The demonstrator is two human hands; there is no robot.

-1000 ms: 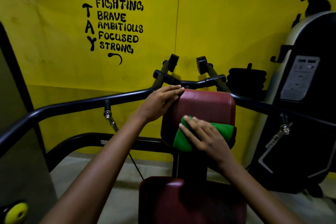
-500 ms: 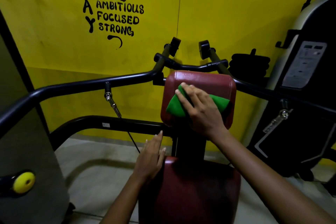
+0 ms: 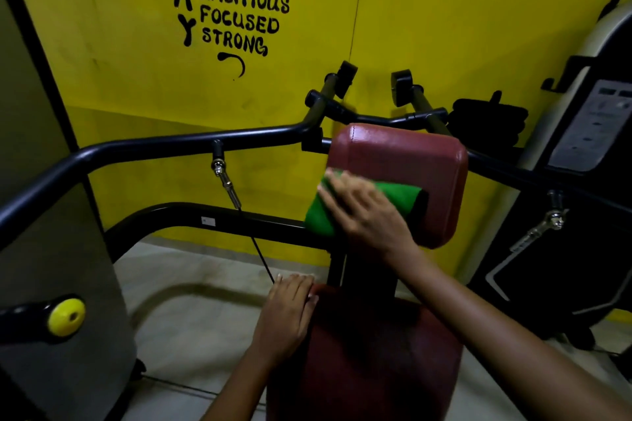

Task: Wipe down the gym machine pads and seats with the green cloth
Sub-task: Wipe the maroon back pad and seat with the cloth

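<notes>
I log: back pad [image 3: 410, 154] upright behind seat [image 3: 383, 359]; cloth [image 3: 393, 198] on pad's left face, right hand [image 3: 366, 212] over it; left hand [image 3: 287, 311] at seat's left edge.

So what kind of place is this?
Most likely a gym: a machine with a red back pad and seat, black handlebars, and a yellow wall painted with words like "BRAVE" and "STRONG".

R hand [image 3: 366, 212] flat, fingers spread; L hand [image 3: 285, 314] flat, lower.
</notes>
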